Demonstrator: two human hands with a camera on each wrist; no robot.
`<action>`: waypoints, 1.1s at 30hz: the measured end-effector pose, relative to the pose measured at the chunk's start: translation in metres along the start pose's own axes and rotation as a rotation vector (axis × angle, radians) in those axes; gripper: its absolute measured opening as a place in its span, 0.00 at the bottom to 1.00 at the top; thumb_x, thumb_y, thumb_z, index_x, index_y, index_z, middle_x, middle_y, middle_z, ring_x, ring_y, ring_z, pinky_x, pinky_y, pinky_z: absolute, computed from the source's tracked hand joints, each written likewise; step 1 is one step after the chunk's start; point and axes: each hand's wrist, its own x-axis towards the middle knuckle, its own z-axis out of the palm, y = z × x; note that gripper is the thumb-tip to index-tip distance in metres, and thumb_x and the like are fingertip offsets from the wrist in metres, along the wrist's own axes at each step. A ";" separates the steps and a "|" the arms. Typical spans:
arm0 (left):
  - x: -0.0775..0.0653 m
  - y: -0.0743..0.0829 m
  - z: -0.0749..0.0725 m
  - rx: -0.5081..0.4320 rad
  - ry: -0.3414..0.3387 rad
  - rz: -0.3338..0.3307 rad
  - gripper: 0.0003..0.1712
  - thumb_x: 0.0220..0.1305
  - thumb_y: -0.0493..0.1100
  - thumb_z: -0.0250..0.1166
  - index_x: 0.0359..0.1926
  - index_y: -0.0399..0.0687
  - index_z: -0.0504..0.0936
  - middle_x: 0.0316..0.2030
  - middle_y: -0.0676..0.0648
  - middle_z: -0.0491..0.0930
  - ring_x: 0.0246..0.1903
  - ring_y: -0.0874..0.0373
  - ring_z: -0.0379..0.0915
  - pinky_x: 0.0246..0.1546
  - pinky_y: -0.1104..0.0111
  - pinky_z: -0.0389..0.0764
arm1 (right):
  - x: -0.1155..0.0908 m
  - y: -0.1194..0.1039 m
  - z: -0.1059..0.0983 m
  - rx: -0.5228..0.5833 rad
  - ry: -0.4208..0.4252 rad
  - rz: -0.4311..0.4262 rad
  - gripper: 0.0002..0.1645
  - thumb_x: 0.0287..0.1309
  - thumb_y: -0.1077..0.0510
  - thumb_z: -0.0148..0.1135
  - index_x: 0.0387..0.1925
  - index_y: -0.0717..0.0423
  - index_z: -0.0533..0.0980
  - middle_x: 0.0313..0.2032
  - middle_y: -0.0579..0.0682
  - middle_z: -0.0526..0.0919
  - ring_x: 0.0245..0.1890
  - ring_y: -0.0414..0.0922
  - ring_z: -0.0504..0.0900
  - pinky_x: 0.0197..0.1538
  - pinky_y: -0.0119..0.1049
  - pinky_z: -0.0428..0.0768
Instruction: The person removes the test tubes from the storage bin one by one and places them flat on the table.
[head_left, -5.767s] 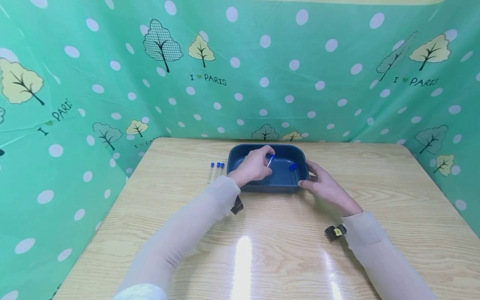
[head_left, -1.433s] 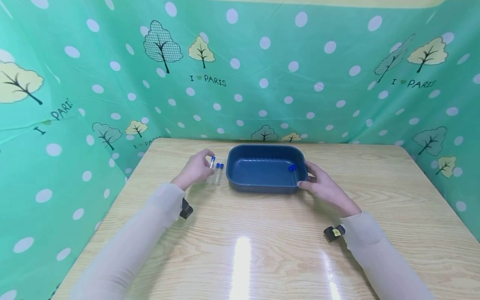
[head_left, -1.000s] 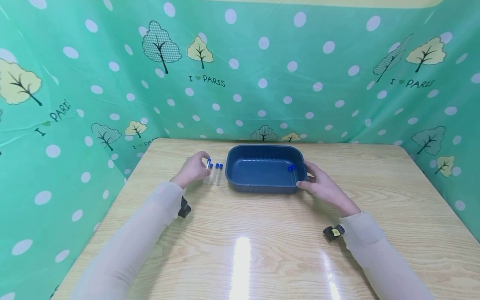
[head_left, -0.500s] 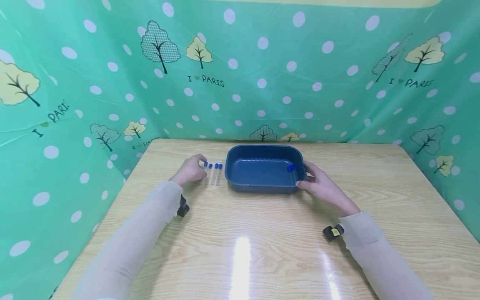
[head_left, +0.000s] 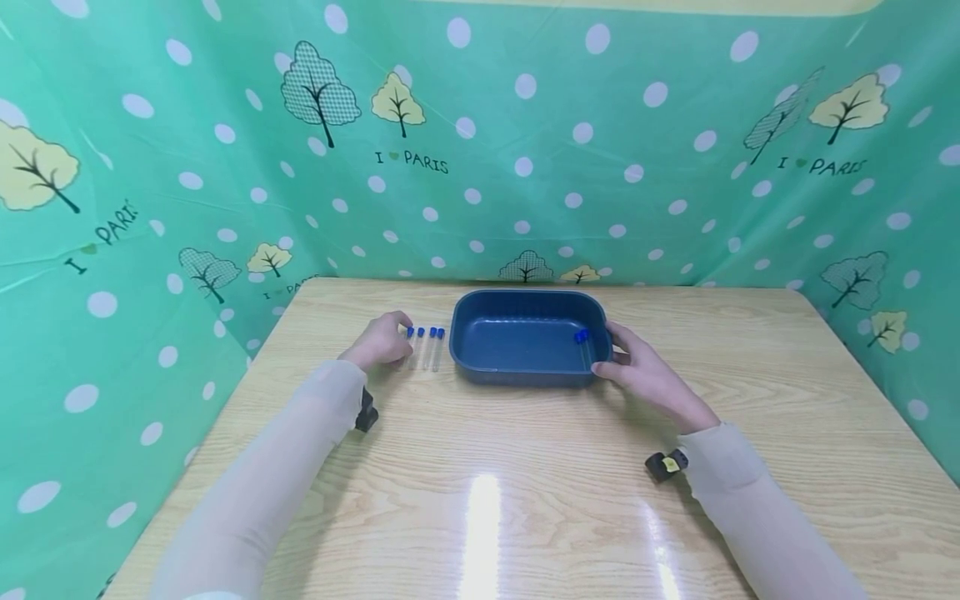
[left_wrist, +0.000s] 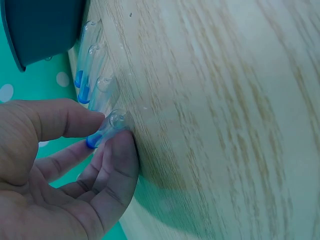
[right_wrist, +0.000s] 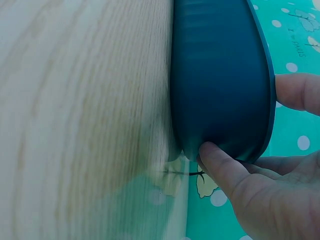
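Observation:
My left hand pinches a clear test tube with a blue cap, lying at the left end of a row on the tabletop. Close beside it lie several more capped test tubes, roughly parallel, just left of a dark blue plastic bin. My right hand holds the bin's right end, the thumb over its rim and the fingers against the outer wall. Inside the bin, near that end, two blue-capped tubes lean together.
The wooden table reflects bright light streaks at the front. A green curtain with dots and trees hangs behind and to the sides. Each wrist carries a small black camera.
Earlier my left hand had a tube over the bin, then brought it left to the row. It has shifted slightly left and lowered that tube to the table. The right hand stays on the bin.

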 end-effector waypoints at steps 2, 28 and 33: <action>0.001 -0.001 0.000 -0.004 -0.003 -0.001 0.36 0.53 0.30 0.57 0.65 0.38 0.61 0.17 0.49 0.72 0.16 0.59 0.66 0.23 0.68 0.72 | 0.000 0.000 0.000 0.000 0.000 0.000 0.49 0.61 0.62 0.58 0.74 0.57 0.41 0.72 0.63 0.49 0.66 0.64 0.60 0.60 0.52 0.69; -0.001 -0.002 0.000 -0.010 0.031 -0.002 0.34 0.57 0.35 0.56 0.66 0.38 0.61 0.24 0.45 0.76 0.21 0.56 0.71 0.31 0.64 0.75 | 0.000 0.000 0.000 0.004 0.003 0.015 0.49 0.61 0.61 0.58 0.74 0.57 0.42 0.72 0.63 0.49 0.66 0.63 0.60 0.61 0.52 0.68; -0.002 -0.002 0.000 -0.011 0.034 -0.002 0.34 0.58 0.36 0.57 0.66 0.37 0.61 0.25 0.45 0.76 0.24 0.53 0.73 0.33 0.63 0.75 | -0.002 -0.001 0.000 0.014 -0.003 0.009 0.50 0.60 0.61 0.59 0.75 0.56 0.41 0.72 0.63 0.48 0.66 0.63 0.60 0.61 0.52 0.68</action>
